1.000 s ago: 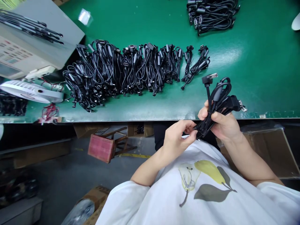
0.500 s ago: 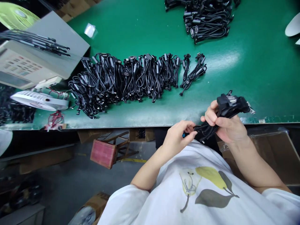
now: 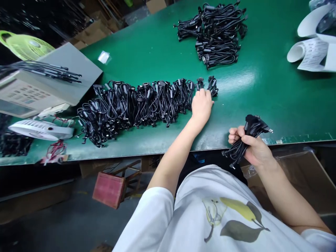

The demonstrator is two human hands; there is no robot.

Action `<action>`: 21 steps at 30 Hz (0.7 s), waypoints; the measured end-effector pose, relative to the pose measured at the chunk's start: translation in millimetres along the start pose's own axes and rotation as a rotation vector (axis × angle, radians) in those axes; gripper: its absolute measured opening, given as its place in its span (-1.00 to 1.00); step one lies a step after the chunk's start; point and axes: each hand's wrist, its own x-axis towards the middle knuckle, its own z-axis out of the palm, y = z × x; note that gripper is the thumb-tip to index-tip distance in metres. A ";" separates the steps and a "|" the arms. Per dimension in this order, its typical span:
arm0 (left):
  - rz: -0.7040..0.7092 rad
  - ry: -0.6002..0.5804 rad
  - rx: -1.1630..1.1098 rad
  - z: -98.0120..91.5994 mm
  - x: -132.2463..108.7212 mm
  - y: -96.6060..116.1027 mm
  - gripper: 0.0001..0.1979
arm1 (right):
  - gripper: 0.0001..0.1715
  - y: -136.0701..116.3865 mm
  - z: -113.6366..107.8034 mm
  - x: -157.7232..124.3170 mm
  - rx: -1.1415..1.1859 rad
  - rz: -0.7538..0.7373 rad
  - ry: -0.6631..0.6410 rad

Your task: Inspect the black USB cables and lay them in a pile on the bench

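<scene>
At the green bench (image 3: 265, 87), what just changed?

The left hand (image 3: 201, 108) moved away from the other hand. A moment ago they were close together, and now it reaches out across the bench.

What is it touching?

It is at the end of a long row of black cables (image 3: 136, 105). Its fingers (image 3: 206, 94) are pressed together and lie on the last cable loops. I cannot tell if they are pinching one.

And the right hand (image 3: 253, 150)?

It is near the front edge of the bench, holding a bunch of black cables (image 3: 252, 127). Its fingers (image 3: 235, 134) curl tightly around the bunch. Plugs poke out at the top, and some cable hangs down below the hand.

So where are all the cables now?

One bunch is in the right hand, and the long row lies on the bench. Another pile of black cables (image 3: 216, 38) sits farther away.

What else is close by?

White paper rolls (image 3: 312, 52) lie at the far right, and a grey machine (image 3: 34, 91) stands at the left.
</scene>
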 end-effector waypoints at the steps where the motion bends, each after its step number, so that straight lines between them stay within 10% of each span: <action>1: -0.016 0.007 -0.032 2.3 2.8 -3.6 -0.74 | -0.76 0.0 -2.3 -1.6 0.001 0.003 -0.009; 7: -0.029 0.067 -0.648 -14.2 -18.8 -16.7 -0.89 | -0.83 1.3 -9.1 -4.1 -0.057 -0.002 -0.012; 13: -0.273 -0.108 -1.452 -45.1 -76.3 5.8 -0.82 | -0.77 8.5 0.9 1.1 -0.180 -0.091 0.138; 21: -0.456 -0.252 -1.775 -64.7 -136.1 14.9 -0.67 | -0.70 37.7 28.4 -20.1 -0.333 0.005 0.048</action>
